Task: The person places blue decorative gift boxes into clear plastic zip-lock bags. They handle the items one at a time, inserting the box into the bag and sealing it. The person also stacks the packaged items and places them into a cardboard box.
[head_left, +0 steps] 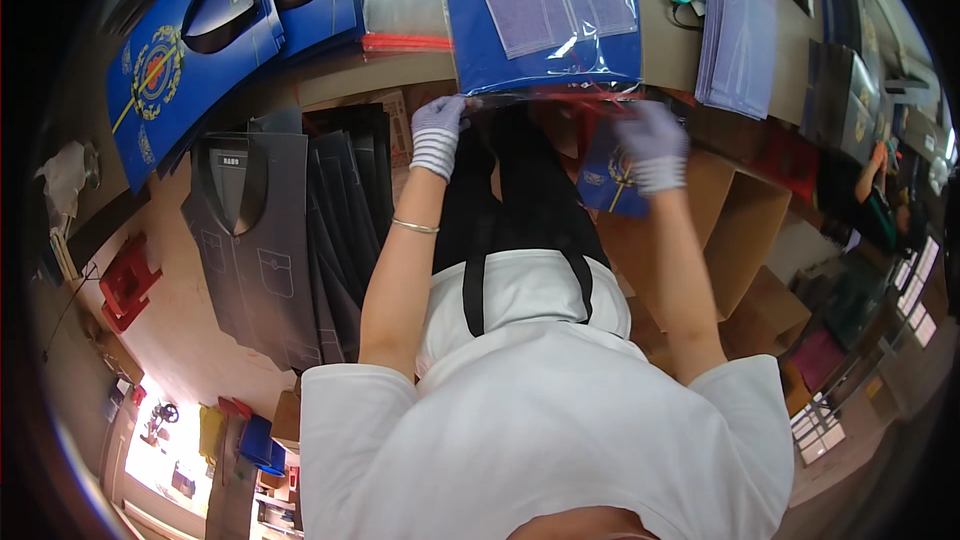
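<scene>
Both hands wear pale gloves: the left hand (pixel 438 132) pinches the near edge of a clear sleeve (pixel 545 15) holding a blue folder, which lies on the table (pixel 670 50). The right hand (pixel 652 145), blurred, is at the same edge, and its grip cannot be told. Grey folders (pixel 262 230) lie to the left.
</scene>
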The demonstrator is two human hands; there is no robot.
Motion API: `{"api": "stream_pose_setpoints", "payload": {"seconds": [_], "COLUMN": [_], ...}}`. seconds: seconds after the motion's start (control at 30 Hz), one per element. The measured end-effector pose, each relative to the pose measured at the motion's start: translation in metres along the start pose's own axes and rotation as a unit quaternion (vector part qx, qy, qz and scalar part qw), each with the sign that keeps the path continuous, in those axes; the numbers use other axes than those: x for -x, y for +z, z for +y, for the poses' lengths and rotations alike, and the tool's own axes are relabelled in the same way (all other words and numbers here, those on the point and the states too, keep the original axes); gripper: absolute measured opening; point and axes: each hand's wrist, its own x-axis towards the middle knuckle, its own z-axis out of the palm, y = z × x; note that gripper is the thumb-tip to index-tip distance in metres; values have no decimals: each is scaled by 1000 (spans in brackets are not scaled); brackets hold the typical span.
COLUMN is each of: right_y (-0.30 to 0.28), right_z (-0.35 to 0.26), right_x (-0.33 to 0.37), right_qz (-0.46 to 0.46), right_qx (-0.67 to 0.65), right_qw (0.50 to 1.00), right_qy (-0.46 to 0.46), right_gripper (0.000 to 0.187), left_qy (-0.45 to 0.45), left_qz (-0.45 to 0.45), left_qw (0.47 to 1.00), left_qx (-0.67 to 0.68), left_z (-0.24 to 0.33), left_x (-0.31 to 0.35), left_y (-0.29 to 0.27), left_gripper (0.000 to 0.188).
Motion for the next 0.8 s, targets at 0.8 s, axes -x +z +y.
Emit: {"api": "stream_pose_setpoints", "payload": {"seconds": [0.8], "right_y": [-3], "right_z": [241], "right_x": [113], "right_qz": [184], "right_qx": [-372], "right_qw": [781], "right_qy": [467], "right_gripper": [16], "left_qy": [-32], "left_qz": [-207], "left_qw": [978], "left_qx": [5], "left_z": [-27], "left_x": [-14], "left_y": [-12], "left_gripper": [22]}}
